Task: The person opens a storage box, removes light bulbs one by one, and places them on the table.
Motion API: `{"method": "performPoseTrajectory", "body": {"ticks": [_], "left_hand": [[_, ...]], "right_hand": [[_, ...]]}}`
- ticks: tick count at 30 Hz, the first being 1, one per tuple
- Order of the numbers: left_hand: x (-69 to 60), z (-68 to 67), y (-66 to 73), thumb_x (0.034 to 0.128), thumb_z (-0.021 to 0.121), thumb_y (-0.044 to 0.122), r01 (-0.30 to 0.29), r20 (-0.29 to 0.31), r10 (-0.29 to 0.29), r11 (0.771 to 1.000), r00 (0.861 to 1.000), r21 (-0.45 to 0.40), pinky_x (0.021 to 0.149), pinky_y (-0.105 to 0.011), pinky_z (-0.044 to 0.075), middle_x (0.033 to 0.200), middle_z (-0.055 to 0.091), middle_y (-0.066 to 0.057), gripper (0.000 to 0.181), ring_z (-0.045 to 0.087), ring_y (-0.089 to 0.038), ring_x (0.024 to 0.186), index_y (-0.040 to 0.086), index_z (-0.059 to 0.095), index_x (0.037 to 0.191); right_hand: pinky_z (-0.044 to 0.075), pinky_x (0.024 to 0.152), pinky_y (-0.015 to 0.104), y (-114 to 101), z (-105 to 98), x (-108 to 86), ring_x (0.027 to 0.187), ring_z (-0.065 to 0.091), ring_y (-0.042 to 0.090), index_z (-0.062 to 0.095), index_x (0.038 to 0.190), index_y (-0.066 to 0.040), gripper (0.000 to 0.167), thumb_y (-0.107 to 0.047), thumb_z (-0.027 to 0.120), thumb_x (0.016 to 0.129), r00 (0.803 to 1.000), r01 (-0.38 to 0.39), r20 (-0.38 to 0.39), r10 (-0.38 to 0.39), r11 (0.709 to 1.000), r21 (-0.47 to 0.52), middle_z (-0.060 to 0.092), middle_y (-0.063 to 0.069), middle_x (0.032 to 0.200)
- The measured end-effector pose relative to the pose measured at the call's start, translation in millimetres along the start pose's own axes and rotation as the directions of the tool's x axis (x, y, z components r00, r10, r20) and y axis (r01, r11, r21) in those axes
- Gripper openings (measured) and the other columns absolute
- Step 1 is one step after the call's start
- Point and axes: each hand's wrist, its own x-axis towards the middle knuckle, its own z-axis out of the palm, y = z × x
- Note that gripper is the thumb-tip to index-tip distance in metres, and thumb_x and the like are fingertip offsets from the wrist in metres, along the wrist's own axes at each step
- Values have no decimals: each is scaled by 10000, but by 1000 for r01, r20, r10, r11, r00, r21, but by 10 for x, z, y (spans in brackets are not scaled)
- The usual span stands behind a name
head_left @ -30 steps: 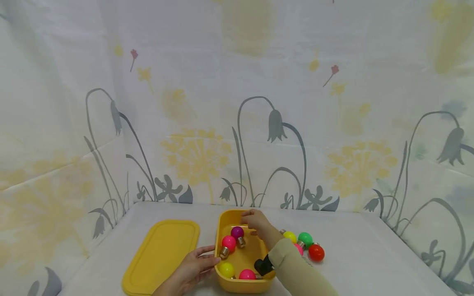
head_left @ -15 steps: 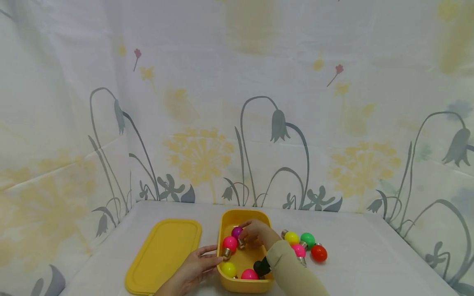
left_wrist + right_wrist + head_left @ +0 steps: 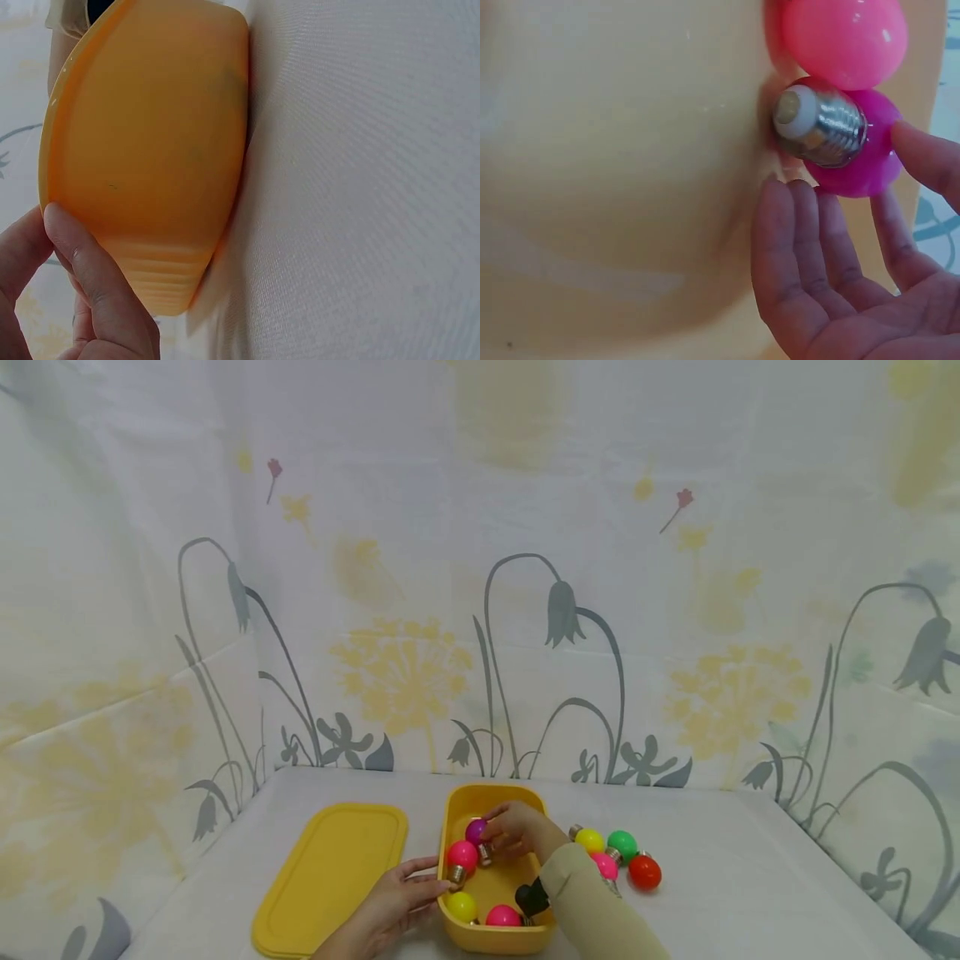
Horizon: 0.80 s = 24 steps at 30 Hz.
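A yellow box [image 3: 495, 941] holds several bulbs. My left hand [image 3: 390, 902] grips its left rim, with thumb and finger pinching the edge of the box [image 3: 157, 127] in the left wrist view. My right hand [image 3: 525, 828] reaches inside and pinches the purple bulb [image 3: 476, 832] near the left wall. Seen from the right wrist, the thumb and a fingertip of the right hand [image 3: 862, 292] touch the purple bulb [image 3: 881, 165], its metal base pointing away from the palm. A pink bulb [image 3: 847, 37] lies against it.
Inside the box's near end are a yellow bulb [image 3: 462, 907] and a pink bulb [image 3: 502, 917]. A yellow lid [image 3: 333, 877] lies flat to the left. Right of the box are yellow [image 3: 590, 841], green [image 3: 622, 842], pink [image 3: 604, 865] and red bulbs [image 3: 645, 872]. A patterned cloth hangs behind.
My right hand has moved down and left from the box's far end to the purple bulb and has taken hold of it. The left hand keeps its place on the rim.
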Motion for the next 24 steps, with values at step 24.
{"method": "performPoseTrajectory", "body": {"ticks": [24], "left_hand": [[-8, -13, 30, 813, 728, 135, 23, -20, -22, 999, 1000, 41, 735, -291, 536, 989, 629, -108, 607, 625, -160, 773, -64, 436, 1307]], "right_hand": [[545, 728, 399, -35, 34, -32, 756, 615, 261, 565, 1081, 20, 318, -61, 699, 805, 998, 55, 42, -54, 998, -13, 601, 127, 860]]}}
